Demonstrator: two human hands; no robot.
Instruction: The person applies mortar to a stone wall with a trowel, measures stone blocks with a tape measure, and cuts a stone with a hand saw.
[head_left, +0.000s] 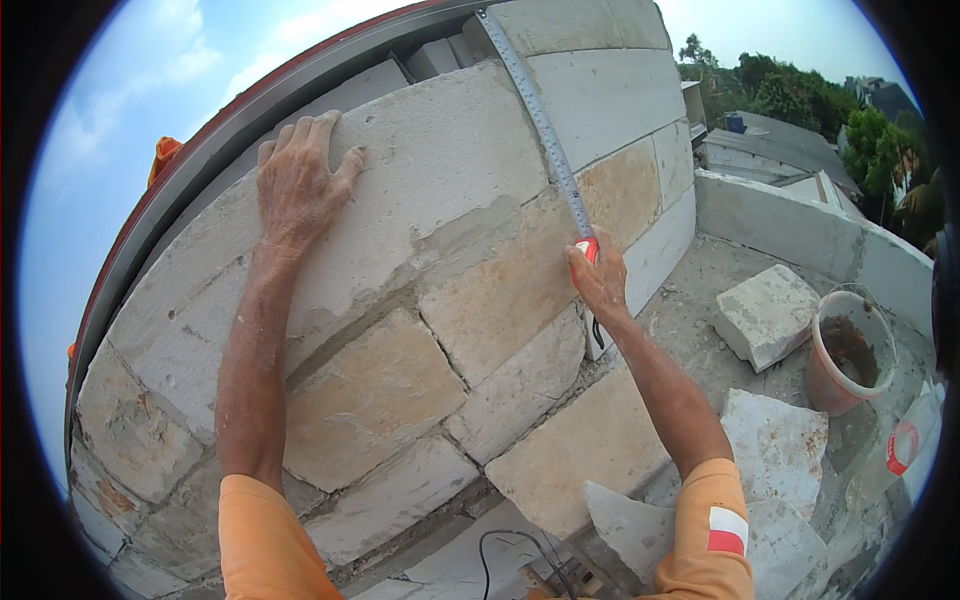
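In the head view a wall of pale lightweight blocks (pixel 445 150) fills the middle, with grey mortar in its joints. My left hand (pixel 303 180) lies on the upper face of the wall near its top edge, fingers spread and holding nothing. Gripped in my right hand (pixel 602 275) is a tape measure with a red case (pixel 587 248). Its metal blade (pixel 540 115) is drawn out and runs up along the wall to the roof edge, where its tip sits beside the top blocks. A dark wrist strap hangs below that hand.
A grey metal roof edge (pixel 215 125) curves above the wall. To the right are a loose block (pixel 768 315), a bucket of mortar (pixel 818 372) and a plastic bag (pixel 915 440). Broken slabs (pixel 775 440) and a dark cable (pixel 500 533) lie low down. A low parapet (pixel 790 222) stands beyond.
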